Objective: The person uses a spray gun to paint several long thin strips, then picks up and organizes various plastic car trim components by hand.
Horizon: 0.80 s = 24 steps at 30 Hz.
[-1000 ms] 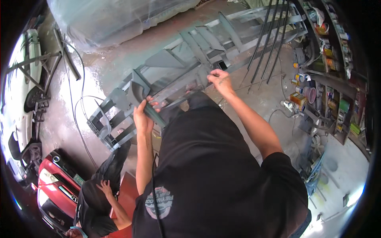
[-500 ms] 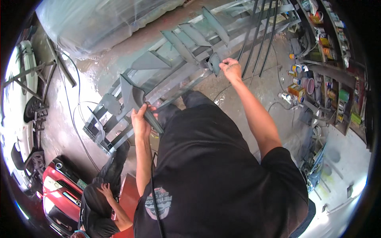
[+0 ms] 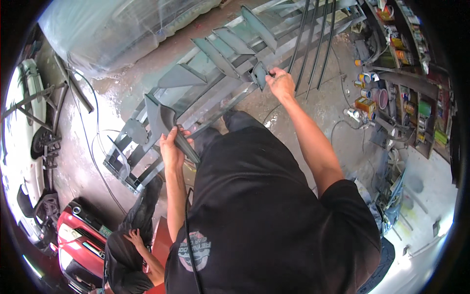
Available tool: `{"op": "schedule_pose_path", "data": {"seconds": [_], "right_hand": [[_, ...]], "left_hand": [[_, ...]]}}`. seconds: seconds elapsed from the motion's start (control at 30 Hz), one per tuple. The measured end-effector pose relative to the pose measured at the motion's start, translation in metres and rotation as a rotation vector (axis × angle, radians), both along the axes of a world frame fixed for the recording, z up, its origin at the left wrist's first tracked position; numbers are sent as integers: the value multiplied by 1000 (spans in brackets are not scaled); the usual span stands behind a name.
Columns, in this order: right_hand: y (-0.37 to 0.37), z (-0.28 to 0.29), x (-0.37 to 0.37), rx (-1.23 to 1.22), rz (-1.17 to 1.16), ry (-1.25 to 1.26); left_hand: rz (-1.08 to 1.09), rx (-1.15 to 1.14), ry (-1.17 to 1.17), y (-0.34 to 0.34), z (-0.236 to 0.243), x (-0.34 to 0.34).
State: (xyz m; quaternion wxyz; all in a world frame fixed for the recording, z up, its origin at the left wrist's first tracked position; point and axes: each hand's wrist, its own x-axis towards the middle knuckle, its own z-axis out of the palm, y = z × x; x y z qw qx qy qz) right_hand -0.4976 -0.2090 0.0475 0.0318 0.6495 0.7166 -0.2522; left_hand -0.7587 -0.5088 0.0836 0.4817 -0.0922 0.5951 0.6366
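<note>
My left hand [image 3: 170, 148] is closed around a long grey curved panel [image 3: 188, 150], fingers on its far side and thumb on top. The panel's wider, scooped end leans over the grey parts lying on a long metal stand [image 3: 208, 119]. Farther off to the right, my right hand [image 3: 281, 84] pinches the near edge of a small flat grey piece [image 3: 259, 76], held over the stand's near rail. Several grey angular panels [image 3: 218, 58] rest along the stand. What my right fingertips touch behind the small piece is hidden.
Thin black strips [image 3: 313, 44] hang across the stand's right end. Cans [image 3: 364, 104] stand on the floor beside shelves [image 3: 421, 98] at right. A plastic-covered vehicle [image 3: 122, 32] is beyond the stand. Another person [image 3: 128, 257] sits at lower left near a red bumper [image 3: 81, 235]; cables cross the floor.
My right hand has shifted slightly left with the small grey piece, which has turned a little. My left hand keeps its grip on the curved panel. The whole view has shifted slightly.
</note>
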Motion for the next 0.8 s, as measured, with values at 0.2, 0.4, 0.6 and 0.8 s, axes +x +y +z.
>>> {"op": "schedule_pose_path", "data": {"seconds": [0.2, 0.4, 0.6, 0.8], "right_hand": [[-6, 34, -6, 144, 54, 134], [-35, 55, -46, -75, 156, 602], [-119, 55, -149, -785, 386, 762], [-189, 49, -226, -1023, 440, 848]], "left_hand": [[62, 137, -90, -14, -6, -9], [129, 315, -197, -12, -3, -5], [177, 248, -165, -27, 10, 4], [163, 191, -100, -66, 26, -6]]}}
